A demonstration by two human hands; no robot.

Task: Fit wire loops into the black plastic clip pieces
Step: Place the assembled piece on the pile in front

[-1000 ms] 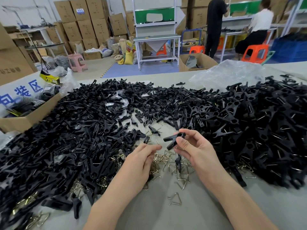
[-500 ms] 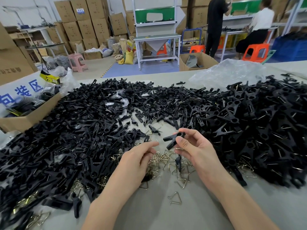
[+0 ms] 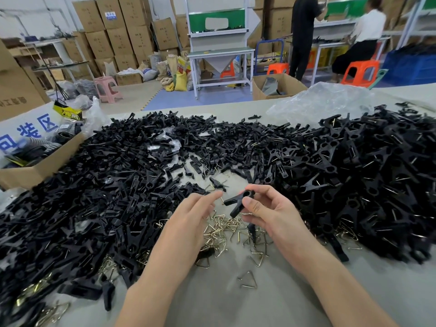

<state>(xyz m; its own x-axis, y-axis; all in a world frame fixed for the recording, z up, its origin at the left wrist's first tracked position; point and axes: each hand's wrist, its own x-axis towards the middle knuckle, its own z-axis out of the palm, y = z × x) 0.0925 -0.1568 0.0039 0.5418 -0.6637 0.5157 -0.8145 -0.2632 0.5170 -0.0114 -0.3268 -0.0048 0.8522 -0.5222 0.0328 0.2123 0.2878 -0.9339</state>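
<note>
A lone triangular brass-coloured wire loop lies on the grey bench. Beyond it the left hand hovers over scattered wire loops, its grip slack and empty. The right hand pinches a black forked plastic clip piece. Heaps of black clip pieces spread behind.

The clip pieces are matt black plastic; the wire loops are shiny metal; the table looks smooth, matt grey; the bag is glossy clear film.
</note>
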